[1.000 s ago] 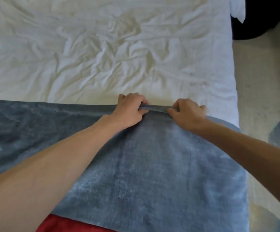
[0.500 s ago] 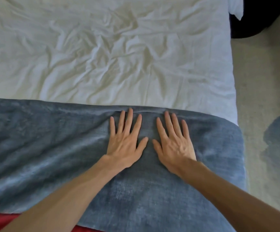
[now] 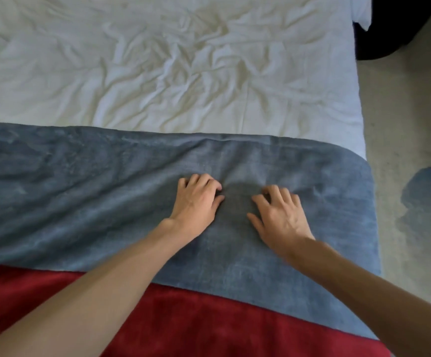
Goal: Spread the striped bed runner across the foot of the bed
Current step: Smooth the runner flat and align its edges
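Observation:
The bed runner (image 3: 80, 191) lies across the near end of the bed as a wide blue band with a red band (image 3: 209, 323) along its near side. Its far edge runs straight across the white sheet (image 3: 157, 73). My left hand (image 3: 196, 202) rests palm down on the blue band near the middle, fingers curled and pressing into the fabric. My right hand (image 3: 278, 215) lies a short way to its right, also palm down with bent fingers. Neither hand pinches the cloth. Soft folds run through the runner's left part.
The crumpled white sheet covers the mattress beyond the runner. Beige carpet (image 3: 410, 124) runs along the bed's right side, with a dark blue patch (image 3: 425, 191) on it. A black object (image 3: 400, 24) sits at the top right corner.
Both hands let go of the runner's far edge, flattened on the blue band, then slid back toward me with fingers curling. More of the red band now shows.

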Action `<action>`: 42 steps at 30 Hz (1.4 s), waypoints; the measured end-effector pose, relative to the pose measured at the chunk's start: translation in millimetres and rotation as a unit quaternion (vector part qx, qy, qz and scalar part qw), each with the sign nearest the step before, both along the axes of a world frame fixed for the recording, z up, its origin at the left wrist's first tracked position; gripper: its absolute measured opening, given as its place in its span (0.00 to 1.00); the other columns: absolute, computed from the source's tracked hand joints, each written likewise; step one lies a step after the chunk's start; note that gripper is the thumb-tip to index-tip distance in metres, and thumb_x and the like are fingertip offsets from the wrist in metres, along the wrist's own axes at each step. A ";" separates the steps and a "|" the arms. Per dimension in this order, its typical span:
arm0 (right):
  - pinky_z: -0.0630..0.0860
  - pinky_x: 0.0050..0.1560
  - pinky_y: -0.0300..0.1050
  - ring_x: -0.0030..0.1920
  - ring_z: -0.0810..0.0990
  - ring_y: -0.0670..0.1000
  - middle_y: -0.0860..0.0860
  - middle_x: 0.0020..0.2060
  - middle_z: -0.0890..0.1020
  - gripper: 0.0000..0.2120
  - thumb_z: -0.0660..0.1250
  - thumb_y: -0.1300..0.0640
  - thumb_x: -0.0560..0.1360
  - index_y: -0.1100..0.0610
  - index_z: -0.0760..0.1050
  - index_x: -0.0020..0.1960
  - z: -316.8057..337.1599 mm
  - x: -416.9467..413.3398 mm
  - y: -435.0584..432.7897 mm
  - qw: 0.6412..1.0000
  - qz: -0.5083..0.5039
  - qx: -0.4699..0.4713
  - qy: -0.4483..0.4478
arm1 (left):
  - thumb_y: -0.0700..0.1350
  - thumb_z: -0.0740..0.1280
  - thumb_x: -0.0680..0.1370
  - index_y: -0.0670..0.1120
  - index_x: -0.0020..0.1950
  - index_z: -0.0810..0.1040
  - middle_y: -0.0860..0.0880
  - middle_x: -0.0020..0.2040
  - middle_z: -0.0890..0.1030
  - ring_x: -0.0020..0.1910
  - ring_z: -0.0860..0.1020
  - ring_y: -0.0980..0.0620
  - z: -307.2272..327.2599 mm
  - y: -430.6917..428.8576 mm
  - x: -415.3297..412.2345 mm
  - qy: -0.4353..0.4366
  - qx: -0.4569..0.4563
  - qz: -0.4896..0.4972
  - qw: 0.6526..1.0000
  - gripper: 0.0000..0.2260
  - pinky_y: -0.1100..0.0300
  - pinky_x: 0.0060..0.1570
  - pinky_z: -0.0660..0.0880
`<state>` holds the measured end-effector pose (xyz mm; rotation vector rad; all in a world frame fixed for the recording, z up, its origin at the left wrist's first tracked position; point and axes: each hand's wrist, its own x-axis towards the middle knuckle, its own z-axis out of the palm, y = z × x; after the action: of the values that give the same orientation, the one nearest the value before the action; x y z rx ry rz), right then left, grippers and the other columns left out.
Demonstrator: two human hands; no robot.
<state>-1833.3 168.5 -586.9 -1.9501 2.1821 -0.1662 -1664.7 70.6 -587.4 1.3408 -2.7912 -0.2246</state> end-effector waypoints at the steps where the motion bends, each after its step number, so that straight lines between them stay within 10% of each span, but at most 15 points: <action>1: 0.68 0.50 0.54 0.51 0.73 0.61 0.58 0.51 0.76 0.12 0.68 0.51 0.73 0.58 0.77 0.51 -1.0 4.7 -0.8 1.000 -0.014 -0.006 -0.001 | 0.49 0.62 0.79 0.49 0.52 0.77 0.52 0.50 0.77 0.52 0.73 0.50 0.1 -0.6 -2.3 0.000 0.005 0.005 1.000 0.07 0.55 0.51 0.63; 7: 0.64 0.51 0.49 0.52 0.71 0.57 0.55 0.49 0.76 0.06 0.62 0.56 0.78 0.57 0.75 0.50 -12.6 16.2 2.3 0.997 -0.071 -0.032 -0.003 | 0.47 0.62 0.79 0.49 0.49 0.77 0.51 0.48 0.78 0.52 0.73 0.48 -1.3 7.1 4.8 -0.019 -0.006 -0.015 1.000 0.05 0.54 0.49 0.59; 13: 0.67 0.60 0.52 0.57 0.73 0.59 0.59 0.55 0.76 0.15 0.61 0.52 0.76 0.60 0.74 0.58 16.9 46.0 30.7 0.993 -0.100 -0.044 -0.047 | 0.54 0.59 0.78 0.42 0.69 0.67 0.41 0.68 0.67 0.66 0.66 0.42 13.0 44.3 31.8 0.038 0.020 -0.017 0.999 0.23 0.46 0.68 0.59; 22: 0.70 0.63 0.61 0.61 0.76 0.62 0.63 0.60 0.77 0.23 0.78 0.51 0.63 0.55 0.80 0.56 12.0 113.3 164.0 0.997 0.015 0.005 -0.070 | 0.54 0.63 0.74 0.44 0.55 0.77 0.46 0.53 0.75 0.52 0.74 0.47 2.1 129.2 150.9 0.050 0.046 -0.076 0.995 0.17 0.54 0.55 0.66; 32: 0.68 0.64 0.63 0.64 0.73 0.64 0.66 0.63 0.74 0.17 0.74 0.51 0.69 0.55 0.80 0.56 22.5 141.3 189.2 0.998 0.008 0.003 -0.067 | 0.54 0.69 0.73 0.47 0.65 0.75 0.43 0.67 0.70 0.65 0.68 0.43 24.5 171.4 159.5 0.000 0.093 -0.071 0.993 0.23 0.44 0.67 0.63; 42: 0.71 0.44 0.50 0.44 0.77 0.56 0.53 0.45 0.79 0.07 0.71 0.55 0.72 0.52 0.83 0.49 33.8 171.2 218.7 0.996 0.032 0.006 -0.080 | 0.43 0.74 0.71 0.46 0.46 0.84 0.50 0.40 0.77 0.37 0.74 0.50 17.3 207.3 219.0 0.116 0.067 -0.149 0.980 0.04 0.54 0.37 0.69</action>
<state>-1662.1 387.2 -553.0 -1.9256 2.0116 -0.2876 -1445.7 277.9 -570.1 0.8406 -2.8013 -0.5483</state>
